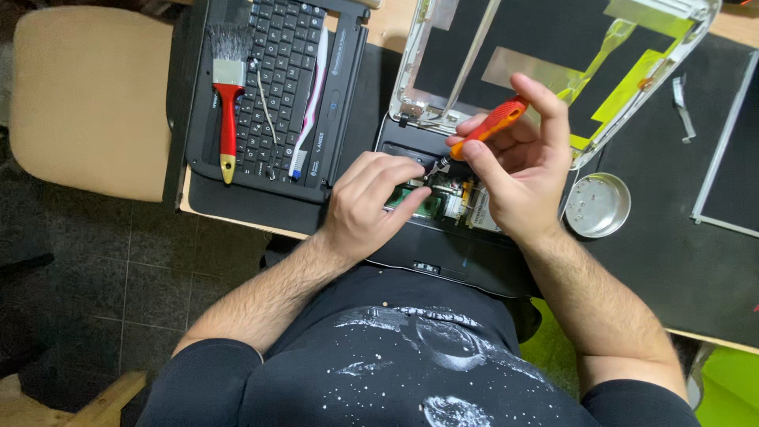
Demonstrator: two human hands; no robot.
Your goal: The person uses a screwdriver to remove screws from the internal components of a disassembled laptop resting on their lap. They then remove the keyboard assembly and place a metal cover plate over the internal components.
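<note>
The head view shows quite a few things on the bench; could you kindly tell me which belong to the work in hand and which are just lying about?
In hand:
right hand gripping the orange screwdriver
left hand steadying the green circuit board
opened laptop base

Lying about:
red-handled brush
detached keyboard
round metal dish

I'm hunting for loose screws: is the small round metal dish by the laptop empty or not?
It looks empty: the round metal dish shows only bare shiny bottom with reflections, no screws that I can make out, beside the right hand.

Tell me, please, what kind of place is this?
Probably a small electronics repair bench: an opened laptop lies under the hands, the right hand holds an orange screwdriver, and a removed keyboard lies beside a red-handled brush.
</note>
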